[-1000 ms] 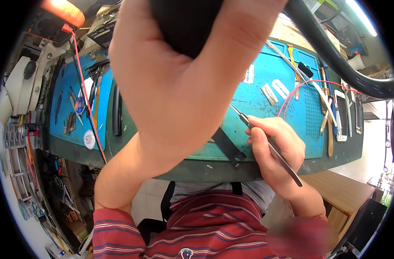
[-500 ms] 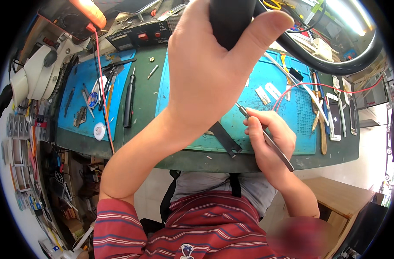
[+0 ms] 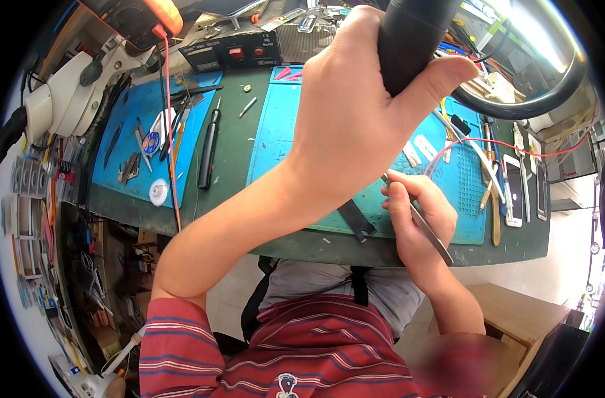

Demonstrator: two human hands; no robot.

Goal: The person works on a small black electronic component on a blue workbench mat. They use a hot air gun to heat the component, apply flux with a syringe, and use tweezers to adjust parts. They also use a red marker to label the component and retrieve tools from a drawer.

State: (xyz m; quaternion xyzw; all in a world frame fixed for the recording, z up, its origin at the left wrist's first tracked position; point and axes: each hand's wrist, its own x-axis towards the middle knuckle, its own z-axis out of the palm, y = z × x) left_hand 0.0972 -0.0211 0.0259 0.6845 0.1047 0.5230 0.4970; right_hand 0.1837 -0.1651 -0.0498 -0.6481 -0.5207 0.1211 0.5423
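Left hand (image 3: 355,126) is wrapped around a thick black handle (image 3: 412,40), raised high and close to the camera, fingers clenched on it, thumb pressed along the side. A black hose (image 3: 515,109) loops off from it to the right. Where the handle's working end points can't be told; it runs out of the top of the view.

Right hand (image 3: 418,212) sits low near the front edge of the counter (image 3: 302,245), fingers pinching metal tweezers (image 3: 425,222) pen-style. The tips point up-left onto the right blue mat (image 3: 282,146); the left hand covers whatever they touch.

Progress, as a judgement: both tools are gripped and the tweezers are down at the mat, so work on the part looks mid-step, not finished. No finished piece is visible set aside; what's left can't be read since the work spot is hidden.

Around it:
- black strip (image 3: 355,219) on the mat's front edge, just left of the right hand
- red wire (image 3: 475,149) arcing over the mat's right side
- phones (image 3: 515,189) lined up near the counter's right edge
- black screwdriver (image 3: 208,149) on the green strip between the two mats
- left blue mat (image 3: 127,132) with small hand tools and a white disc (image 3: 158,192)
- microscope (image 3: 57,99) at the far left corner
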